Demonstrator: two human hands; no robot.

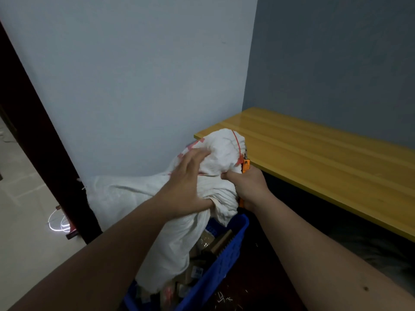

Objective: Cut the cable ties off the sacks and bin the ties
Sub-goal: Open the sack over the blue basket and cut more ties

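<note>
White woven fabric fills the middle of the view: a sack (pixel 179 198) with its gathered neck lifted, its lower body trailing down into the blue plastic crate (pixel 226 261); a red cable tie (pixel 237 147) rings the bunched neck at the sack's upper right, its tail running down toward an orange cutter (pixel 246 165); the left hand (pixel 190 176) lies over the sack just below the tie, fingers spread and fairly straight across the cloth, the thumb tucked under a fold lower down, so it presses and steadies the sack more than it clenches it; the right hand (pixel 249 187) sits on the sack's right side, fingers curled tight round the orange cutter's handle, the thumb pushed against the fabric; the cutter's tip stands upright just beside the tie, though whether it touches cannot be told; right of the sack runs a yellow wooden bench (pixel 325 167); beneath the sack the crate holds brown cardboard pieces and small packets; left of the sack stands a dark door frame (pixel 45 142).
</note>
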